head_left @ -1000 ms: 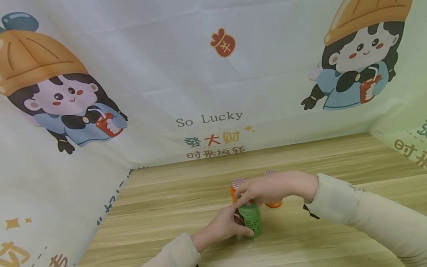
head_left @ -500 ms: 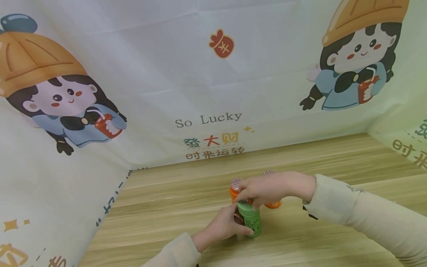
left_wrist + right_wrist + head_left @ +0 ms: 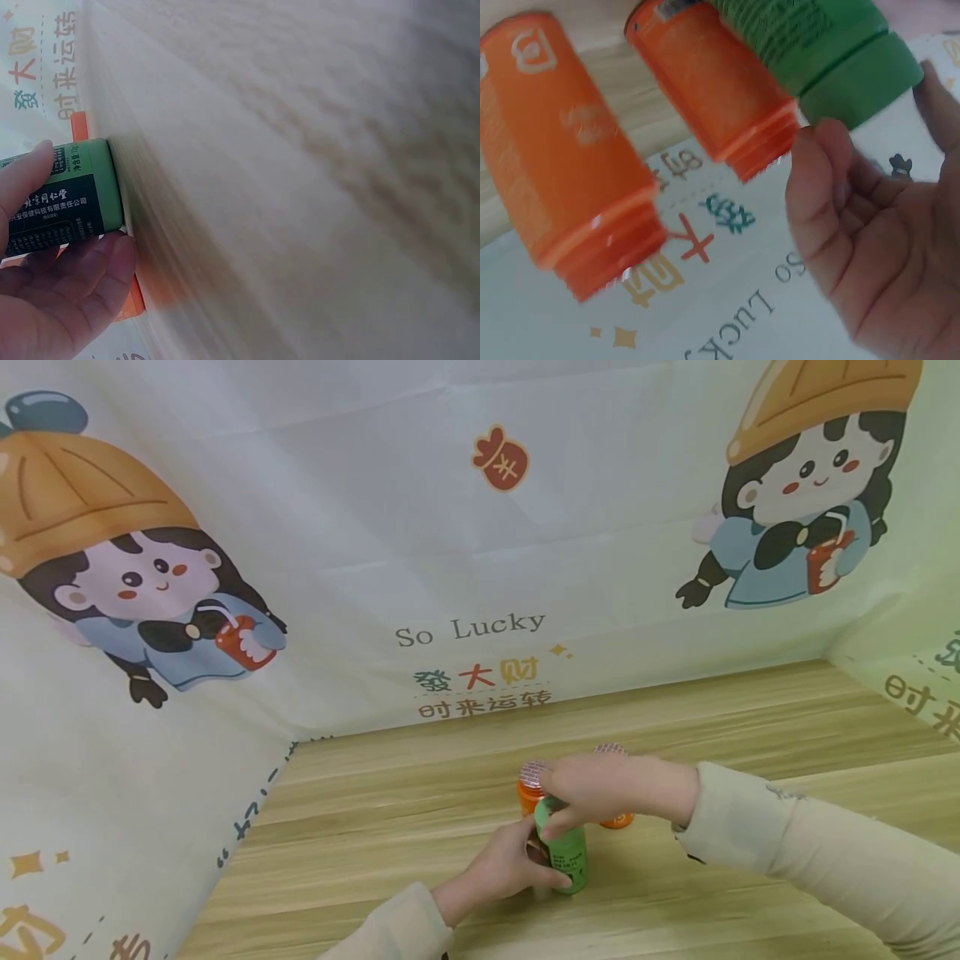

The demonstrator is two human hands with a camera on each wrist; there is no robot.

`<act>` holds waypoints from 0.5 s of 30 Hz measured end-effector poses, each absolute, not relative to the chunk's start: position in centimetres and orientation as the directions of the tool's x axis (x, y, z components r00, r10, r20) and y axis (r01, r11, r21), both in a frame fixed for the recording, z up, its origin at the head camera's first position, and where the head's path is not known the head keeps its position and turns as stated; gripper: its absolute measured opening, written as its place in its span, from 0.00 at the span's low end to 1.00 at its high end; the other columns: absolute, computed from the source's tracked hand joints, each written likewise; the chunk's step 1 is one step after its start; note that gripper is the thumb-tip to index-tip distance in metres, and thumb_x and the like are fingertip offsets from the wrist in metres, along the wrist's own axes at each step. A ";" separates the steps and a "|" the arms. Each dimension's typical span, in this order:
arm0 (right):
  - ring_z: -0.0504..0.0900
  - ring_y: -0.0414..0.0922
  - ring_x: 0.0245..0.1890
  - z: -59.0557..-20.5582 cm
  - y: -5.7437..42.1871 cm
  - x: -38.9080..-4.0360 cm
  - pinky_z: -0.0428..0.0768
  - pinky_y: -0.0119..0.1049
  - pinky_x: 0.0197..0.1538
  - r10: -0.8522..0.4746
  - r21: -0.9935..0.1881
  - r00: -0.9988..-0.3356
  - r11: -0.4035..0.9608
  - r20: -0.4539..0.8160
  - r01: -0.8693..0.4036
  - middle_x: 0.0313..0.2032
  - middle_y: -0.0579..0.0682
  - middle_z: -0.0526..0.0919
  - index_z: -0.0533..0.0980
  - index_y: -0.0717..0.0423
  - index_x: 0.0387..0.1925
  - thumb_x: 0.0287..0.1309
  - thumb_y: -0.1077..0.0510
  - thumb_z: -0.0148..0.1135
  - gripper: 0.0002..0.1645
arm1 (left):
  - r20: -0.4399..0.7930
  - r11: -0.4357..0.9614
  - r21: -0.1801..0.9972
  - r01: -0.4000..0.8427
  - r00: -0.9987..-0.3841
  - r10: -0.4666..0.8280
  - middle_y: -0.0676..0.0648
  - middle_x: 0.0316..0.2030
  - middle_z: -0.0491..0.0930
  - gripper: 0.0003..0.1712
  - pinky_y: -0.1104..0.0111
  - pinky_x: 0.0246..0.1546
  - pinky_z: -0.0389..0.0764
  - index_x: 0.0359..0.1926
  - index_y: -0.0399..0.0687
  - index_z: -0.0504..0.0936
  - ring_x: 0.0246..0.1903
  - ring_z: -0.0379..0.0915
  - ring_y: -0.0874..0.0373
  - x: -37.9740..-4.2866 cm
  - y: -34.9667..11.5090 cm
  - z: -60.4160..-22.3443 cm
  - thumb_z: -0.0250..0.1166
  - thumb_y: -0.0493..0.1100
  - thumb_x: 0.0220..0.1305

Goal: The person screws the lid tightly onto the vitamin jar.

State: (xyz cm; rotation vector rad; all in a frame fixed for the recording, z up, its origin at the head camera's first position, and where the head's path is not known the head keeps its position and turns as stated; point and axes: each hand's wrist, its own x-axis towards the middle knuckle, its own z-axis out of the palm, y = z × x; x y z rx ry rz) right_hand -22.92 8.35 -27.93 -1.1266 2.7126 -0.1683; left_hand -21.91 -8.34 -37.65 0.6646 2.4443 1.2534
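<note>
Head view: green btl [image 3: 567,860] is being gripped by L hand [image 3: 502,863] just in front of orange btl [image 3: 528,800]; green cap [image 3: 866,86] is being pinched by R hand [image 3: 611,783]; 2nd orange btl [image 3: 618,820], rt. of 1st, is being part-hidden.

The person's right hand [image 3: 885,240] grips a wide, round green plastic cap [image 3: 862,82] at the end of a green cylindrical plastic bottle [image 3: 784,34] printed with dark text. Near it are one orange cylindrical plastic bottle [image 3: 712,75] and another orange plastic bottle [image 3: 562,142], their screw-threaded necks exposed, before white fabric [image 3: 525,300] lettered "So Lucky".
</note>
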 end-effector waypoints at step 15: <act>0.68 0.41 0.18 -28.9 6.9 -21.8 0.69 0.35 0.19 -0.514 -0.005 -0.858 0.858 -0.003 -0.514 0.19 0.45 0.71 0.73 0.54 0.29 0.50 0.30 0.55 0.31 | -0.054 0.512 0.819 0.260 -0.852 0.520 0.50 0.37 0.79 0.29 0.73 0.31 0.75 0.50 0.44 0.75 0.31 0.73 0.61 -21.6 -8.4 -37.5 0.73 0.37 0.44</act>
